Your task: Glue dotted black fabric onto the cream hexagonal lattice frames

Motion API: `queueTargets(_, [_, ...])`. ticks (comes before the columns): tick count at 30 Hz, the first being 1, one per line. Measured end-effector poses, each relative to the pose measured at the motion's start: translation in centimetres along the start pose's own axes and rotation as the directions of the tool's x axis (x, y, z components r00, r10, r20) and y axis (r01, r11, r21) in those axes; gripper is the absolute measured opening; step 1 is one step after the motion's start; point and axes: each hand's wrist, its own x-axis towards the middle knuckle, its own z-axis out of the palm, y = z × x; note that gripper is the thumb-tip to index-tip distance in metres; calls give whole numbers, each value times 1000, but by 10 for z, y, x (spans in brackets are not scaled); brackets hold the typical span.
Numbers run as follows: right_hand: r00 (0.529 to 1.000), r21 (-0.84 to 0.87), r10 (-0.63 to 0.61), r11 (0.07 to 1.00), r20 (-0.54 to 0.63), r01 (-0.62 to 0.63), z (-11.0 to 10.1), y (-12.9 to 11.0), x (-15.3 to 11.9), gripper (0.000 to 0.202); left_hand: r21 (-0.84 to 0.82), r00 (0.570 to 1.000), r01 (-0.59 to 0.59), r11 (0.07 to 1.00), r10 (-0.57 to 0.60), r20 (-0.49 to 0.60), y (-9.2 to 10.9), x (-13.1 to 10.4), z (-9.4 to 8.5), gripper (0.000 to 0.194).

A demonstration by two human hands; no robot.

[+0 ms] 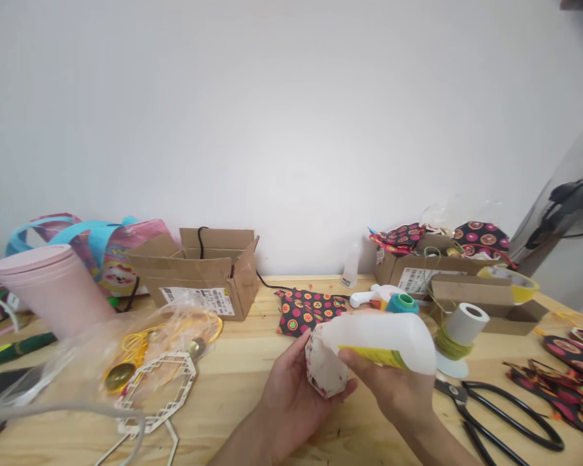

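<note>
My left hand (291,395) holds a small white faceted piece (326,370) with patterned cloth at its edges. Its fingers wrap beneath and around the piece. In my right hand (393,388) is a white bottle (412,340) with a yellow label, tipped nearly on its side. The narrow end of the bottle points left and meets the upper part of the white piece; its tip is hard to make out. Just behind both hands, a dark patterned cloth pouch (304,310) lies on the wooden table (223,395).
Black-handled scissors (510,414) and a thread spool (459,330) are at right, before a filled cardboard box (412,275). On the left are an open box (194,278), pink tumbler (58,291), yellow cord (136,346) and white octagonal frame (187,388).
</note>
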Motion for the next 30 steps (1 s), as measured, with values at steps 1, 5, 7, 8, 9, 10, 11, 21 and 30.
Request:
queueTargets(1, [1000,-9,-4,1000,-14,3,0,0,0,40,3,1000,3,1000,-3,-4,0,0,0,37])
queueTargets(5, [999,2,20,1000,-46,-20,-2,0,1,36,22,1000,4,1000,-4,-15,0,0,0,38])
queueTargets(7, [1000,-7,20,1000,-4,-20,-2,1,1,34,15,1000,4,1000,-4,-20,1,0,0,39])
queueTargets(8, [1000,-15,15,1000,5,-15,-2,2,1,33,10,1000,5,1000,-5,-24,1,0,-1,39])
queueTargets(9, [1000,-24,12,1000,6,-12,-2,2,0,33,6,999,7,1000,-7,-31,1,0,-1,39])
queueTargets(10, [1000,-25,14,1000,-3,-14,-1,2,0,32,5,999,10,1000,-10,-37,1,0,-1,39])
queueTargets(11, [1000,-17,24,1000,-15,-24,-1,3,0,31,3,999,11,1000,-10,-39,1,0,-1,38])
queueTargets(21, [999,-11,-37,999,24,37,-1,4,-3,32,-13,1000,15,1000,-14,24,1,2,-2,38])
queueTargets(30, [998,46,-17,999,56,14,0,3,-3,32,7,1000,10,1000,-10,13,0,2,-3,40])
